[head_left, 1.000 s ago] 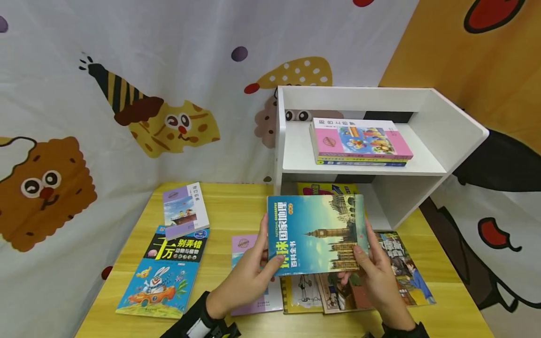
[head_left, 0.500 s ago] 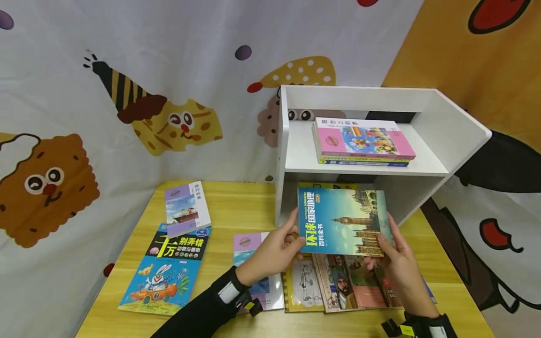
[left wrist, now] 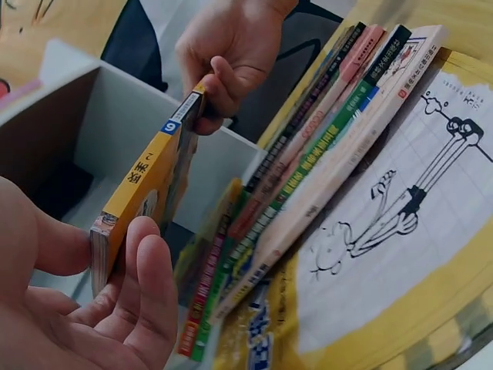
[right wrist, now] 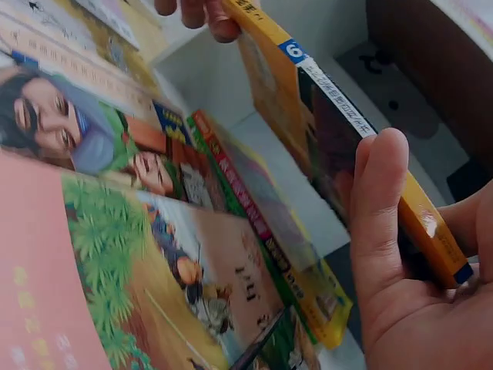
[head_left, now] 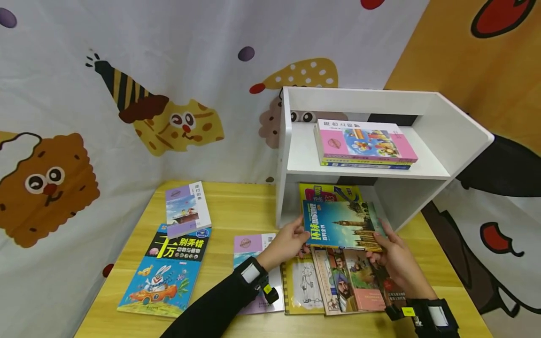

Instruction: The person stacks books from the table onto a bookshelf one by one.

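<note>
Left grip is pinching, thumb opposing fingers; right grip is pinching opposite, thumb uppermost. Left forearm is slanting forward-right; right wrist is angling forward-left.

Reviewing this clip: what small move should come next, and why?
Probably ease the blue-covered, orange-spined book forward and down into the lower compartment of the white shelf: the left hand and right hand grip its ends before that opening, where a yellow-covered book shows.

held book at front of bookshelf
</note>
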Available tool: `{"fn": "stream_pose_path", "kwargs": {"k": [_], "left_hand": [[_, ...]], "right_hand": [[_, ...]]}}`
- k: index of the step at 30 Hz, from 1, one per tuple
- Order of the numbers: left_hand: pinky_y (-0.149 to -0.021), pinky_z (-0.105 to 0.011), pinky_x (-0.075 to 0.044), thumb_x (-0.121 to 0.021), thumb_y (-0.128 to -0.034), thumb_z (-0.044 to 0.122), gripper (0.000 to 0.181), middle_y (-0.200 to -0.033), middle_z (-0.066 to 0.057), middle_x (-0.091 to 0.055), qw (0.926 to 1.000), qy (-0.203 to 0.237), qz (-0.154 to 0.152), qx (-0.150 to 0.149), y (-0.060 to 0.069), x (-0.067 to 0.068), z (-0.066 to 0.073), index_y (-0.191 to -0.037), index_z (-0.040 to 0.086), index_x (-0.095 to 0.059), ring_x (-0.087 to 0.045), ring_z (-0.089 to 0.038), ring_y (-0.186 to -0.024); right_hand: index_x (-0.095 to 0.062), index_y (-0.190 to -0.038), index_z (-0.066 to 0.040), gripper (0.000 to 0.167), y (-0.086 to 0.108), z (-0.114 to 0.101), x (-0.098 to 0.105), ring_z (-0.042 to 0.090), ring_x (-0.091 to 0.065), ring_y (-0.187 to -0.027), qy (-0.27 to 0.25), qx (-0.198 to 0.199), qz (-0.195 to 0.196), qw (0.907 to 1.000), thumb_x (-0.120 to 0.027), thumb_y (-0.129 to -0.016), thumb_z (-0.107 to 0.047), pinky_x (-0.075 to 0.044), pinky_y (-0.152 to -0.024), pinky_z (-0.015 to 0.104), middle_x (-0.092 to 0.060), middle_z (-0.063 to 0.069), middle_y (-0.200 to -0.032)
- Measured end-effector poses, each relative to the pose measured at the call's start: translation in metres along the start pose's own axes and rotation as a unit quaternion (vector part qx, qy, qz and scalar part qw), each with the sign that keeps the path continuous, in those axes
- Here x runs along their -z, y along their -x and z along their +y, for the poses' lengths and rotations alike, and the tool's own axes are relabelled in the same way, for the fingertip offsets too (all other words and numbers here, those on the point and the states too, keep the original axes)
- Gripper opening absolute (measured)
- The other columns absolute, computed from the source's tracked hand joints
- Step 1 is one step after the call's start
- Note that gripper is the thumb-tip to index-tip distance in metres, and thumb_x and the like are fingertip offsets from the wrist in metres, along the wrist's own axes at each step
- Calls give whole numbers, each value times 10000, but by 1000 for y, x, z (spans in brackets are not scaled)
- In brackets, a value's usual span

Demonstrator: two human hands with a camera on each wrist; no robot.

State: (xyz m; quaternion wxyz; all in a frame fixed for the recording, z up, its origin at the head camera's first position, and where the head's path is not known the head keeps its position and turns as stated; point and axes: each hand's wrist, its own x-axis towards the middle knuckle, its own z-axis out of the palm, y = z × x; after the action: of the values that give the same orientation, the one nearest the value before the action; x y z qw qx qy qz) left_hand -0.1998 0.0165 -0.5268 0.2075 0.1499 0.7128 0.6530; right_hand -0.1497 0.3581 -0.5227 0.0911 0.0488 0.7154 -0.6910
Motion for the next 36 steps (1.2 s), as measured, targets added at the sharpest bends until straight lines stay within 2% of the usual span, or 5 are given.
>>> {"fn": "stream_pose_path", "kwargs": {"k": [8, 15, 19, 25, 36], "left_hand": [[-681, -391, -648, -574, -1153, 195, 723, -1124, -103, -732, 9993, 268, 7, 243, -8, -3, -15, -1760, 42, -212, -726, -274, -816], [-659, -280, -551, -781, -1049, 340, 899, -1001, -114, -738, 9997, -155, -162, 139, -7, 1, -18, -1754, 82, -285, -649, -176, -757], [-707, -225, -498, -864, -985, 314, 935, -1054, 28, -775, 9981, -525, -306, -64, -7, 2, -17, -1739, 111, -350, -643, -88, -825], [-645, -220, -507, -854, -989, 297, 827, -1124, -1, -818, 9950, -999, 20, 10, -10, 2, -15, -1673, 45, -463, -703, -139, -814], [-626, -227, -457, -870, -969, 346, 548, -840, 46, -653, 9854, -1587, 580, 227, -29, 3, -13, -1357, -19, -743, -567, -88, -711]], "right_hand": [[12, -1790, -117, 868, -9, 10, 9, 73, -518, -653, 864, -611, 135, 9943, -461, -1179, -514, -470, -570, 275, -486, 35, -1433], [9, -1796, -175, 983, -6, 3, 17, 94, -442, -611, 1109, -1001, 10, 9888, -626, -1123, -506, -330, -513, 386, -578, -19, -856], [38, -1796, -210, 1032, -5, 1, 23, 119, -479, -660, 1120, -1112, -161, 9873, -691, -1102, -437, -360, -529, 380, -619, 23, -931], [-20, -1797, -156, 1046, -10, 4, 26, 162, -518, -730, 1508, -871, -180, 9846, -743, -1075, -383, -493, -656, 376, -599, 56, -1087], [-241, -1754, -27, 984, -33, 6, 23, 194, -564, -723, 2724, -538, 343, 9601, -719, -1061, -537, -491, -711, 358, -604, 25, -813]]}}
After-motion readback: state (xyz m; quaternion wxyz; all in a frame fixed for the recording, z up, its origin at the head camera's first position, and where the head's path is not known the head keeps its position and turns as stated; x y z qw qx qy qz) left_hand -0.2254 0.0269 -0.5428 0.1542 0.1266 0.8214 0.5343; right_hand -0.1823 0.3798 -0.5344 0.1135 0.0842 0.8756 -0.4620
